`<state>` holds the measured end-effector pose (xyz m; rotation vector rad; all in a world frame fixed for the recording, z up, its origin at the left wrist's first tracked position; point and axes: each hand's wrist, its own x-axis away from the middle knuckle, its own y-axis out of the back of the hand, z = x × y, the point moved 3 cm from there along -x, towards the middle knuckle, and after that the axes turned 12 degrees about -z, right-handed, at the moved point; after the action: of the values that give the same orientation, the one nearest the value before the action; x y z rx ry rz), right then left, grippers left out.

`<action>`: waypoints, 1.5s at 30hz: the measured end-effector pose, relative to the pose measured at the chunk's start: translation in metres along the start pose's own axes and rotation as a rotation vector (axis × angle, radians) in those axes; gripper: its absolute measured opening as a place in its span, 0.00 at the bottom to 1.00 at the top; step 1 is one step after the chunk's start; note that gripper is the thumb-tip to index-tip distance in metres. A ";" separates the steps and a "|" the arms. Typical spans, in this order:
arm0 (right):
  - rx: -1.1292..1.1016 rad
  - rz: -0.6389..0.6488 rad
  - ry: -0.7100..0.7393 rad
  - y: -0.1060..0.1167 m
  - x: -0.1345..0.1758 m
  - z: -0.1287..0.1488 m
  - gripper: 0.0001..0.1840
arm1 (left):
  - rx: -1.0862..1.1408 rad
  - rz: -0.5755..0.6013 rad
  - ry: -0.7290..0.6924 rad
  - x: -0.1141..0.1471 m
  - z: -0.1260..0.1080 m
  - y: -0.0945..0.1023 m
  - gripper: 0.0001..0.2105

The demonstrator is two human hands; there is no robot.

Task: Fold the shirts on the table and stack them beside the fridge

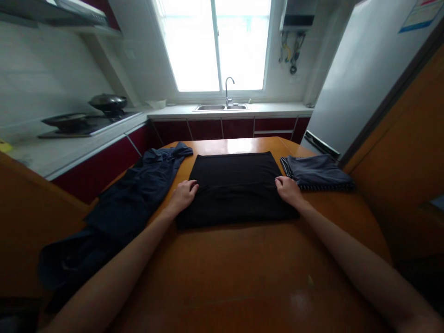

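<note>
A black garment (pixel 236 203) lies flat on the wooden table (pixel 243 273), its near part folded over so that an edge runs across the middle. At the left end of that edge, my left hand (pixel 183 195) is closed on the black cloth. My right hand (pixel 288 188) pinches the same edge at the right end. Both hands rest low, close to the tabletop. What kind of garment it is, I cannot tell. The fingertips are partly hidden against the dark fabric.
Dark blue clothes (pixel 133 199) lie loosely along the table's left side. Folded grey and striped clothes (pixel 319 171) sit at the right, near the fridge (pixel 360 78). Beyond the table are a sink (pixel 211 107), a counter and a stove with a lidded pan (pixel 108 101).
</note>
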<state>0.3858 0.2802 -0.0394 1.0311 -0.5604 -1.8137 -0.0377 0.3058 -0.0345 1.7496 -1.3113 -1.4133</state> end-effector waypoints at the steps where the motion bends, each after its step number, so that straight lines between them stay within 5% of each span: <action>1: -0.036 0.005 -0.029 0.002 -0.006 -0.005 0.18 | 0.037 0.009 0.023 -0.005 0.003 0.001 0.22; 6: -0.126 0.068 -0.020 -0.001 -0.018 -0.018 0.11 | 0.183 0.124 0.066 -0.014 0.000 -0.003 0.17; 15: -0.224 -0.039 -0.028 -0.006 -0.018 -0.017 0.09 | 0.169 0.036 0.126 -0.008 -0.007 -0.004 0.12; 21: 0.121 -0.050 0.022 0.001 -0.008 -0.002 0.14 | -0.076 -0.006 0.042 -0.004 -0.016 0.006 0.11; 24: 0.289 -0.087 0.183 0.010 0.006 0.024 0.17 | -0.139 -0.084 -0.139 0.006 -0.047 0.020 0.16; 27: 0.188 -0.111 0.356 0.009 0.033 0.060 0.22 | -0.036 -0.033 -0.403 0.036 -0.099 0.020 0.21; 32: 0.040 0.187 0.649 -0.021 0.085 0.095 0.31 | 0.004 0.153 -0.592 0.089 -0.151 -0.009 0.30; 36: 0.092 0.313 0.599 -0.033 0.090 0.089 0.35 | -0.011 0.200 -0.570 0.097 -0.147 -0.017 0.32; 45: 0.154 0.323 0.417 -0.022 0.074 0.071 0.42 | -0.013 0.164 -0.597 0.088 -0.135 -0.026 0.30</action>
<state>0.2999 0.2202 -0.0475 1.2987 -0.5749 -1.2430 0.0960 0.2138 -0.0512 1.2084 -1.6867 -1.9191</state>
